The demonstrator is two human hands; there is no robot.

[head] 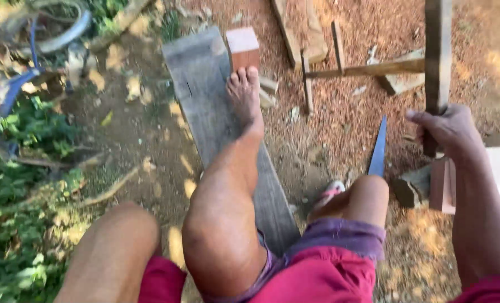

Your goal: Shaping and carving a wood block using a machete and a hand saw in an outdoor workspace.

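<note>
My right hand [447,130] is closed around a dark upright wooden bar [438,50] at the right of the view. Just below the hand stand pale reddish wooden blocks [443,185]. My left hand is out of frame; only a bent arm with a red sleeve [112,252] shows at the bottom left. My bare foot [245,98] presses on a long grey plank [202,84] lying on the ground, its toes against a reddish wood block [242,47]. A pointed blue saw blade [379,148] sticks up beside my other knee [370,196].
Reddish sawdust covers the ground on the right, with wooden slats and offcuts [339,62] scattered at the top. Green plants [20,224] fill the left edge, and a blurred bicycle [42,39] stands at the top left. Bare dirt with dry leaves lies left of the plank.
</note>
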